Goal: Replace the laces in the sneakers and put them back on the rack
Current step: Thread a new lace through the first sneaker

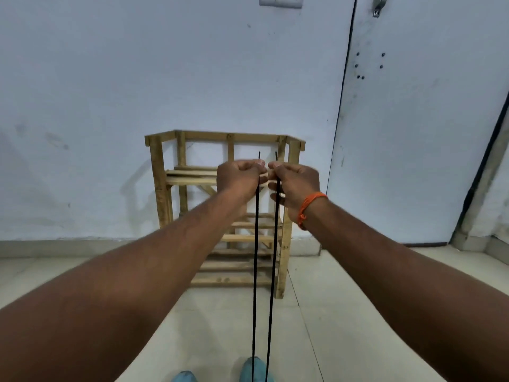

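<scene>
Lace strands [255, 271] hang taut, one pinched in left hand [238, 179], one in right hand [294, 183] — best set both tips level before threading.

We record a pale, scuffed wall [110, 78], with a switch plate [280, 1] at its top edge. A dark line [341, 97] separates it from a pale door [427, 133] carrying a metal latch [378, 5]. The floor [330, 326] is cream tile with grey skirting [68, 246]. One slatted wooden rack [159, 188] stands against the wall.
</scene>
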